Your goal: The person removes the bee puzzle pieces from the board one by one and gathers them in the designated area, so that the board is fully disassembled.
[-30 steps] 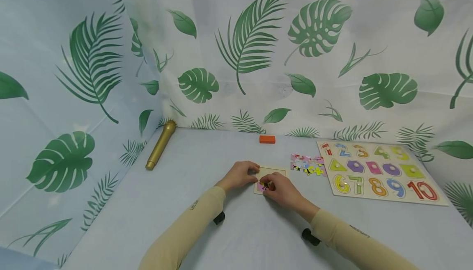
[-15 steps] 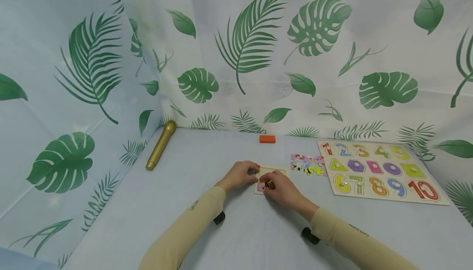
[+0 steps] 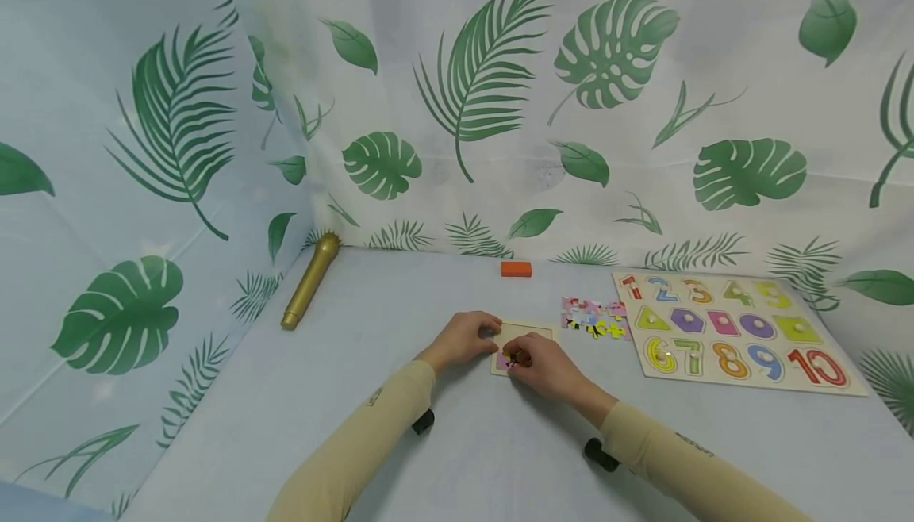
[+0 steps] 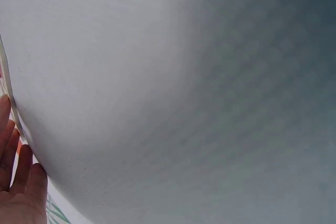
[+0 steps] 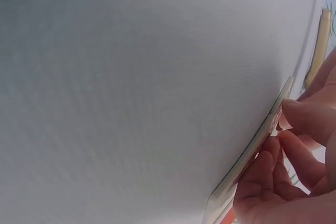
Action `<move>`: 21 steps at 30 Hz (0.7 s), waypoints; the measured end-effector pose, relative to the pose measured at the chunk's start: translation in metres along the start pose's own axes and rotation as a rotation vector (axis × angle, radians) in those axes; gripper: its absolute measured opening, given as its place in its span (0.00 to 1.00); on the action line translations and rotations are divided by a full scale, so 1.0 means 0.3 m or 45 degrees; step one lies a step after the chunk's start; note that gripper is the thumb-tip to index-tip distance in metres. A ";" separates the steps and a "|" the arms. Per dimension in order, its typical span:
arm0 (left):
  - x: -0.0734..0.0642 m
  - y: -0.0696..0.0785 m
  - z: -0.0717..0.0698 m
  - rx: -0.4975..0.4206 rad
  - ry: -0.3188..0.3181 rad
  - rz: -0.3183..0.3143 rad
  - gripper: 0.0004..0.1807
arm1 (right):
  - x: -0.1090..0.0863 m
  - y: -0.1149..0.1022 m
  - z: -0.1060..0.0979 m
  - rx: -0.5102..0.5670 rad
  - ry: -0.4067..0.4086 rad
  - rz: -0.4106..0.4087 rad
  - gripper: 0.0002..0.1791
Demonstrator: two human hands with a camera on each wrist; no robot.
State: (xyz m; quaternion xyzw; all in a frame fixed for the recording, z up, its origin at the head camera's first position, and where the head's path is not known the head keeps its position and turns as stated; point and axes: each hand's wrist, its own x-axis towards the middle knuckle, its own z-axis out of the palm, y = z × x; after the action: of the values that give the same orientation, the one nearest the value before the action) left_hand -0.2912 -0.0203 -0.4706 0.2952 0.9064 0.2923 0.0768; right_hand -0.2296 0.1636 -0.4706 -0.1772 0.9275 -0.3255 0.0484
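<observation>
Head view places a small pale wooden rectangular puzzle tray (image 3: 527,330) on the white surface (image 3: 400,300), between the two hands. A small pink puzzle piece with yellow and dark print (image 3: 505,360) lies at the tray's near left part, just left of and under the bent fingers of the right hand (image 3: 548,367). That hand is the nearer one, its grip apparently pinching the piece, though the fingertips hide the exact contact; whether the piece sits flat or tilted, and how its long axis runs, cannot be told. The left hand (image 3: 460,338) rests at the tray's left edge, fingers loosely extended and not pinching, likely steadying the frame. The relation that matters seems to be piece to left rim, with the right grip reaching across from the right. Loose pink and yellow jigsaw pieces (image 3: 594,318) lie right of the tray, well clear of both hands.
</observation>
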 end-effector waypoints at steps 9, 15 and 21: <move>0.000 0.002 -0.004 -0.006 -0.006 0.009 0.16 | -0.005 -0.008 0.003 0.026 -0.028 -0.001 0.16; 0.003 0.002 -0.004 -0.013 -0.007 0.011 0.16 | -0.002 -0.009 0.005 0.043 -0.001 -0.004 0.17; 0.001 0.003 -0.004 -0.009 -0.011 0.002 0.16 | -0.002 -0.006 0.003 0.068 -0.005 -0.009 0.17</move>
State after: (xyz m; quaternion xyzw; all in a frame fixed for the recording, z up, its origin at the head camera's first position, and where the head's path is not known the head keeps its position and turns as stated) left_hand -0.2915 -0.0201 -0.4693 0.2967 0.9048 0.2943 0.0814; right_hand -0.2283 0.1619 -0.4702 -0.1796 0.9178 -0.3499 0.0537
